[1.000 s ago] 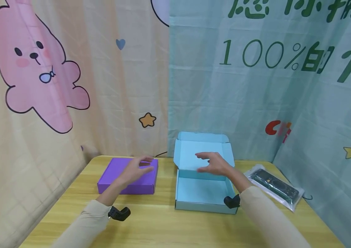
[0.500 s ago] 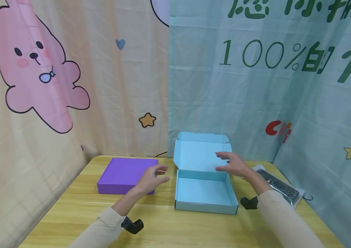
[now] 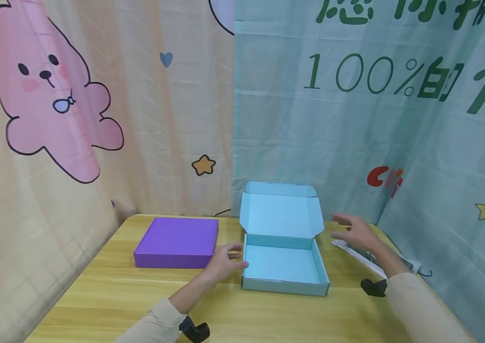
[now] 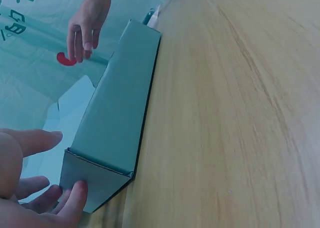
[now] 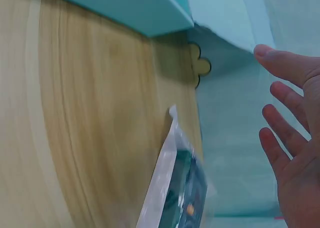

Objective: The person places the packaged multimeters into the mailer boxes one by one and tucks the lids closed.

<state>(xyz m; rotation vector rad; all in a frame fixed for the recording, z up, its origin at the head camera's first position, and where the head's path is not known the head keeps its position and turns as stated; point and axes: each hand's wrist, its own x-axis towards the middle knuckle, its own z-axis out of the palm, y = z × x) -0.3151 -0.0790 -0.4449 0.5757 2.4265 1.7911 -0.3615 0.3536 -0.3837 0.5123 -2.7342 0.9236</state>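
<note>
A light blue cardboard mailer box stands on the table with its lid raised, and its inside shows bare. My left hand is at its left wall, thumb apart from the relaxed fingers. In the left wrist view those fingertips overlap the side near the front corner, with the thumb above the rim. My right hand hovers over a clear plastic bag with a dark, green-edged flat item inside. Its fingers are spread and hold nothing. In the head view the hand and forearm cover much of the bag.
A closed purple box lies left of the blue one on the wooden table. Printed curtains hang behind the table and along its sides. A thin dark hook sticks out at the right edge.
Both hands have moved right. The left went from over the purple box to the blue box's left wall; the right went from over the blue box to above the bag. The boxes stayed put.
</note>
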